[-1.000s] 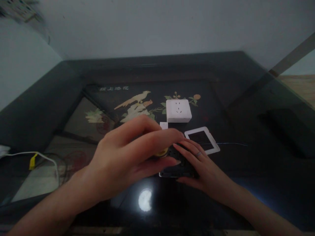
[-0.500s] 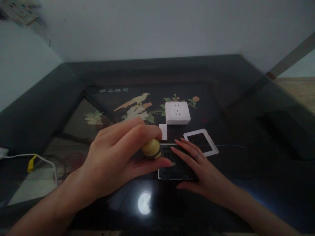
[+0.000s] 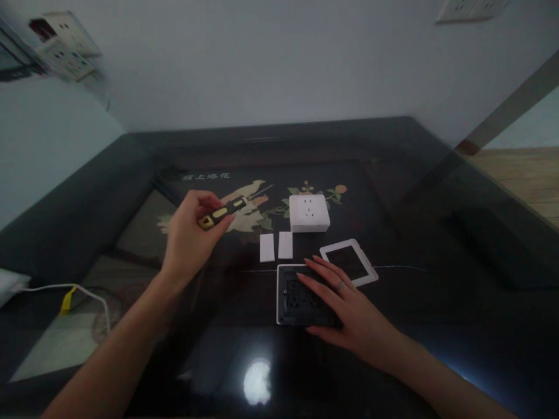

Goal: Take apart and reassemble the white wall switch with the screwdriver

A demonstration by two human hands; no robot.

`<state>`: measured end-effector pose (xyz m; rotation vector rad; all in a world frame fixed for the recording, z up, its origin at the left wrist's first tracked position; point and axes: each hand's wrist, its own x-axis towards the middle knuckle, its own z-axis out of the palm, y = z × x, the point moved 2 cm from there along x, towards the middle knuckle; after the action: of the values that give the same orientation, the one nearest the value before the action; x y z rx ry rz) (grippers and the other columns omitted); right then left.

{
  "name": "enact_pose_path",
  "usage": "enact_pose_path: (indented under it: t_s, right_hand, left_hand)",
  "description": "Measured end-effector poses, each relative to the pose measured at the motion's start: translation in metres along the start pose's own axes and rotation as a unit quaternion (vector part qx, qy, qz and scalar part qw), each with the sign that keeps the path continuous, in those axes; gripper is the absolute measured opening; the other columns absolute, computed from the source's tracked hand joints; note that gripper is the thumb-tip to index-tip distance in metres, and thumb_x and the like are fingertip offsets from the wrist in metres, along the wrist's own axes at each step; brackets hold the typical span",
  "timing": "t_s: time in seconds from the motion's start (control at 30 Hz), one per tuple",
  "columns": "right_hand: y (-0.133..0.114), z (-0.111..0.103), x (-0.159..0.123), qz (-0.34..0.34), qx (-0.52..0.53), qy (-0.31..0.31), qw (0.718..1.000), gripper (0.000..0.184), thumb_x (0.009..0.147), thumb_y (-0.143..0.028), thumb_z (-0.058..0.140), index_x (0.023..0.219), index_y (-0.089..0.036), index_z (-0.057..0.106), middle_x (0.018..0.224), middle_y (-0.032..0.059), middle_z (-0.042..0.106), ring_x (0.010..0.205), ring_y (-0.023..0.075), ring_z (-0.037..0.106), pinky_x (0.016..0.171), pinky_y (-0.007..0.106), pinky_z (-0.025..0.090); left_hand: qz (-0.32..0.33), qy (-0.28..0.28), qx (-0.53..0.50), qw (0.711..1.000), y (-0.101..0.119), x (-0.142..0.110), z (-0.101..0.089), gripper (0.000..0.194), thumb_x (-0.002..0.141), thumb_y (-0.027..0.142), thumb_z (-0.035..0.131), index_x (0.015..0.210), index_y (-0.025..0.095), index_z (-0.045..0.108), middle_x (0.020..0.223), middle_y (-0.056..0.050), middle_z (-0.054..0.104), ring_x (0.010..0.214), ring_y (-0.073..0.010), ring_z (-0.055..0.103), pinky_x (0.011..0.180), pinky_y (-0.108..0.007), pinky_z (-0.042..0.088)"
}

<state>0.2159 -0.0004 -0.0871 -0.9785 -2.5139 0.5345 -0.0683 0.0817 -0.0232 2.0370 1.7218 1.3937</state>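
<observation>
My left hand (image 3: 190,238) is closed around the yellow and black handle of a screwdriver (image 3: 225,213), held above the table with its shaft pointing up and to the right. My right hand (image 3: 351,311) grips a wall switch panel (image 3: 297,314) on the table, fingers over its top and thumb at its near edge. The panel has a black face, a white rim and a screw near its left side; the hand covers its right part. Just beyond it lie two small white plates, a left plate (image 3: 266,248) and a right plate (image 3: 285,245).
Beyond the plates sits a white wall socket (image 3: 309,214). A white cover frame (image 3: 370,273) lies to the right, near my right fingers. On the left, a white cable (image 3: 46,287) with a yellow tag (image 3: 67,301) crosses the glossy dark table (image 3: 209,372). Wall sockets (image 3: 72,43) show at upper left.
My left hand has lifted away from the panel to the left and up, taking the screwdriver, which now lies slanted. The second white plate has come into sight. My right hand stays on the panel.
</observation>
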Motion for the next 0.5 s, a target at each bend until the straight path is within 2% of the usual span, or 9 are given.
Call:
enact_pose_path:
  t_s: [0.07,0.13,0.37,0.5]
  right_hand:
    - [0.0,0.0,0.001,-0.011,-0.012,0.013,1.0,0.069,0.084,-0.033,0.069,0.144,-0.014,0.041,0.153,0.0201,0.04,0.146,0.034,0.03,0.108,0.059,0.042]
    - [-0.001,-0.001,0.001,-0.021,-0.032,0.026,0.999,0.066,0.085,-0.034,0.069,0.142,-0.012,0.044,0.15,0.0217,0.043,0.143,0.0354,0.034,0.106,0.059,0.045]
    - [-0.004,-0.007,0.005,-0.075,-0.147,0.043,0.985,0.063,0.084,-0.045,0.069,0.133,-0.008,0.056,0.14,0.0252,0.056,0.129,0.0417,0.053,0.095,0.059,0.054]
    - [-0.005,-0.01,0.007,-0.103,-0.177,0.058,0.977,0.061,0.084,-0.05,0.067,0.128,-0.009,0.06,0.134,0.0239,0.061,0.124,0.0405,0.058,0.093,0.058,0.055]
  left_hand:
    - [0.003,-0.026,0.046,0.999,-0.02,-0.008,0.011,0.022,0.077,0.015,0.07,0.095,0.019,0.058,0.092,-0.002,0.063,0.086,-0.0176,0.066,0.077,-0.03,0.056]
    - [0.01,-0.054,0.072,0.996,-0.029,-0.016,0.019,0.017,0.079,0.014,0.068,0.094,0.018,0.061,0.094,-0.002,0.064,0.087,-0.0182,0.065,0.08,-0.031,0.056]
    - [0.028,-0.137,0.134,0.981,-0.028,-0.033,0.033,0.014,0.086,0.018,0.062,0.1,0.019,0.064,0.098,-0.004,0.064,0.092,-0.0204,0.065,0.084,-0.033,0.054]
    - [0.037,-0.175,0.157,0.971,-0.033,-0.039,0.039,0.017,0.088,0.02,0.061,0.105,0.019,0.063,0.103,-0.006,0.068,0.096,-0.0243,0.065,0.086,-0.037,0.054]
